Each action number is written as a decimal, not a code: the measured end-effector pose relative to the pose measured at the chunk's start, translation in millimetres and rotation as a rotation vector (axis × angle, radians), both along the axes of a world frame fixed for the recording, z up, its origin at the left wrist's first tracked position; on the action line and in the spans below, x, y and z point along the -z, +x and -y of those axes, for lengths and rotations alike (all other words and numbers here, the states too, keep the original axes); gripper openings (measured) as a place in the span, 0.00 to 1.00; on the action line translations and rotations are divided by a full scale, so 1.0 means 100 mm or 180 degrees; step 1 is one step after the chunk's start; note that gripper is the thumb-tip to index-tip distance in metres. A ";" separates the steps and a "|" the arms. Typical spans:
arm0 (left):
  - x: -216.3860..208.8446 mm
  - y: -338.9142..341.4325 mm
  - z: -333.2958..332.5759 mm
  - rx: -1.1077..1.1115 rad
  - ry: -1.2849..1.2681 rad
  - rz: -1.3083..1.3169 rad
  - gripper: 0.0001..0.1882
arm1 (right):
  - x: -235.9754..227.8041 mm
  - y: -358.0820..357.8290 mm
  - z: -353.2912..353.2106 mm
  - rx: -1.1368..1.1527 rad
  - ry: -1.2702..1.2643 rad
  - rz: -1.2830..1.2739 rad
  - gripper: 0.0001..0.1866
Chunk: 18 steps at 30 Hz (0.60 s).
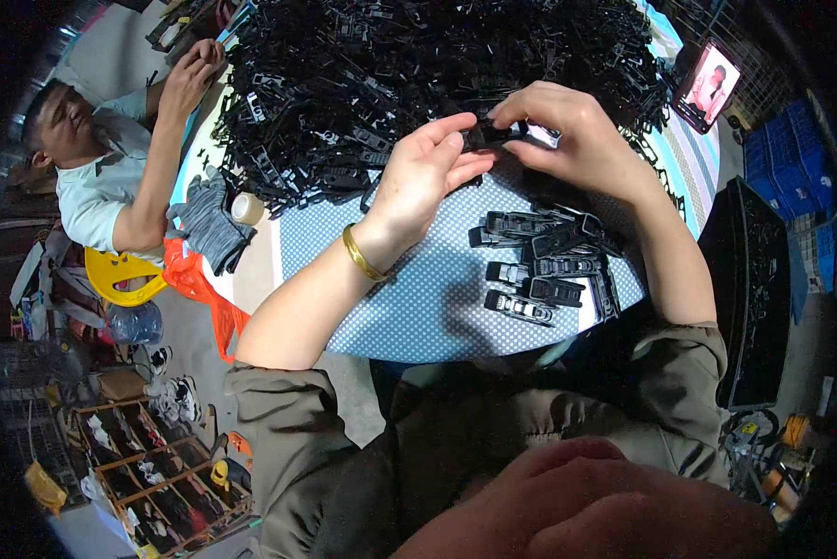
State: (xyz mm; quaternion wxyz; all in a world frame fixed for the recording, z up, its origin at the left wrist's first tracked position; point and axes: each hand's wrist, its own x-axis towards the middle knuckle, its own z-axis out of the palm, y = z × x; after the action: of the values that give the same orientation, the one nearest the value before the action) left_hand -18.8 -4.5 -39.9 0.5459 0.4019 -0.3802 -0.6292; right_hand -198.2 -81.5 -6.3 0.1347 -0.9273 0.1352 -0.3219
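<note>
Over the near edge of a big heap of black plastic parts [390, 65], my two hands meet around a small black plastic part [482, 139]. My left hand [416, 177], with a gold bangle at the wrist, pinches its left end between thumb and fingers. Thumb and fingertips of my right hand [577, 135] close on its right end. The part is dark and partly covered by fingers, so its exact kind does not show. Below my right hand, several black clip-like plastic pieces [553, 265] lie gathered on the blue-and-white patterned tablecloth [400, 307].
At the left, a co-worker [111, 186] sits by grey gloves [211, 224], a tape roll [247, 209] and a red plastic bag [199, 289]. A lit phone [710, 86] stands at the far right. Right of the table are a tall black container [763, 289] and blue crates [791, 158].
</note>
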 end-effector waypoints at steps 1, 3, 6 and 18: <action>-0.01 -0.01 -0.01 -0.0022 0.0018 0.0054 0.18 | 0.00 0.01 -0.01 -0.0037 -0.0126 -0.0039 0.14; 0.00 -0.01 0.00 -0.0047 0.0037 0.0112 0.18 | 0.01 0.04 -0.06 -0.0038 -0.0180 -0.0065 0.16; 0.04 -0.01 0.00 -0.0104 -0.0040 0.0317 0.18 | -0.02 0.04 -0.12 0.0117 -0.0361 -0.0117 0.18; 0.02 -0.05 -0.04 -0.0373 -0.0160 0.0430 0.18 | 0.08 0.13 -0.21 0.0124 -0.0790 0.0069 0.19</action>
State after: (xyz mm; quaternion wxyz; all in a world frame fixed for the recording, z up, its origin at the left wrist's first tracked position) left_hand -23.4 -0.9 -41.8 0.5647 0.4512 -0.4077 -0.5579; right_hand -185.0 -60.1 -14.1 0.0141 -0.9305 0.1108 -0.3488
